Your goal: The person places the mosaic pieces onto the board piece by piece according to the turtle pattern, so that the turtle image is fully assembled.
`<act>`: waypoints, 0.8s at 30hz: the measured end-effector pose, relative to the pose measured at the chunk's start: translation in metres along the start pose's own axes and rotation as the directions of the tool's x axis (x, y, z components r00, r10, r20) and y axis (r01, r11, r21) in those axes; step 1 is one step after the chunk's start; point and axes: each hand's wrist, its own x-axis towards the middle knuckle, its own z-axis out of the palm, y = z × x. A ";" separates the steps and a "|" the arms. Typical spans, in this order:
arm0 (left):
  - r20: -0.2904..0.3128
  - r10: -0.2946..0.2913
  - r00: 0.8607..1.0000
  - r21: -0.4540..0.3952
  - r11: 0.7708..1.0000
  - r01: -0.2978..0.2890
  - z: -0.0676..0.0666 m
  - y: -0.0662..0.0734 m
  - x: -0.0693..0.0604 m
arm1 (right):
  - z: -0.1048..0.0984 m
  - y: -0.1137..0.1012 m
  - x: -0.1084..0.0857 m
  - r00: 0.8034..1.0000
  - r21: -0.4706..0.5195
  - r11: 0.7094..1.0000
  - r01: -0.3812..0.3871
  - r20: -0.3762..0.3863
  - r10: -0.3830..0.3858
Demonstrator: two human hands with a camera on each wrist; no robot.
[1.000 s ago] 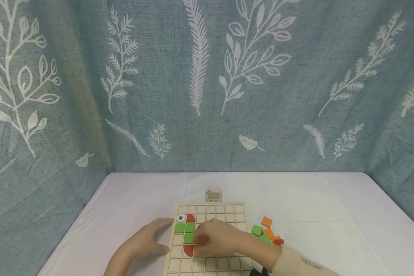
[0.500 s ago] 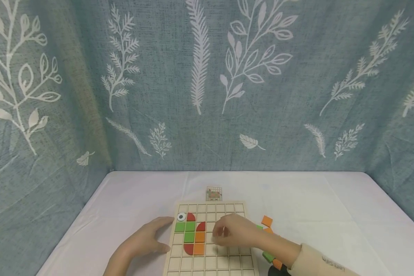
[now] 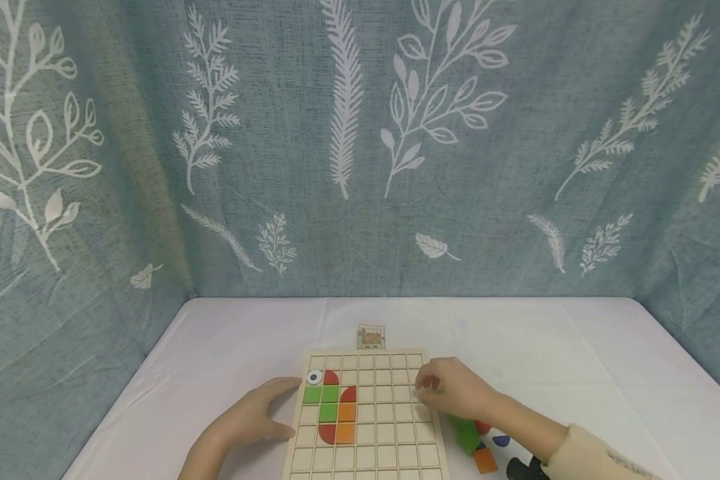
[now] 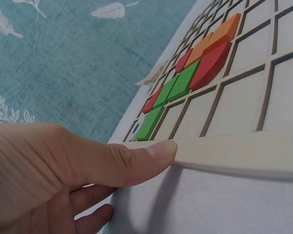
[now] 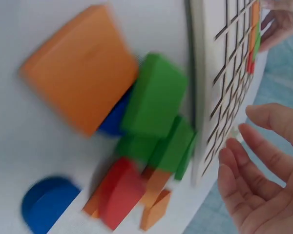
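Note:
A wooden grid board [image 3: 386, 434] lies on the table, with a white eye piece [image 3: 315, 378], green squares [image 3: 329, 413], orange squares [image 3: 345, 433] and red curved pieces [image 3: 327, 433] in its left cells. My left hand [image 3: 253, 415] rests at the board's left edge; in the left wrist view its thumb presses the frame [image 4: 244, 155]. Over the board's right edge is my right hand [image 3: 456, 388], fingers loosely bent and apart, holding nothing in the right wrist view. Loose orange [image 5: 83, 68], green [image 5: 155, 96], red [image 5: 121, 192] and blue [image 5: 49, 202] pieces lie beside the board.
A small picture card [image 3: 371, 337] lies just behind the board. Near the right sleeve is a black object [image 3: 523, 469] at the bottom of the head view. A patterned blue-green curtain [image 3: 360, 167] hangs behind the white table [image 3: 546, 360].
My right hand has let go of an orange square in the grid and moved right, to the board's right edge by the loose pieces. My left hand has stayed in place.

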 end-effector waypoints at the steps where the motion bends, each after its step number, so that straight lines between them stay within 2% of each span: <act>1: 0.000 -0.002 1.000 0.001 1.000 0.002 0.000 0.000 0.000 | -0.001 0.002 -0.002 1.000 -0.014 1.000 -0.013 -0.005 0.013; 6: -0.002 -0.011 1.000 0.000 1.000 0.011 0.000 0.000 -0.001 | -0.003 0.010 -0.008 0.998 -0.078 0.995 -0.066 -0.003 0.066; 11: -0.006 -0.013 1.000 0.005 1.000 0.013 0.000 0.000 -0.001 | -0.003 0.015 -0.014 0.996 -0.102 0.990 -0.093 0.004 0.094; 18: -0.005 -0.011 1.000 -0.002 1.000 0.011 0.000 0.001 -0.001 | -0.002 0.020 -0.018 0.992 -0.077 0.989 -0.125 0.028 0.127; 24: -0.003 -0.010 1.000 0.005 1.000 0.010 0.000 0.001 -0.001 | 0.000 0.021 -0.018 0.993 -0.072 0.991 -0.114 0.012 0.115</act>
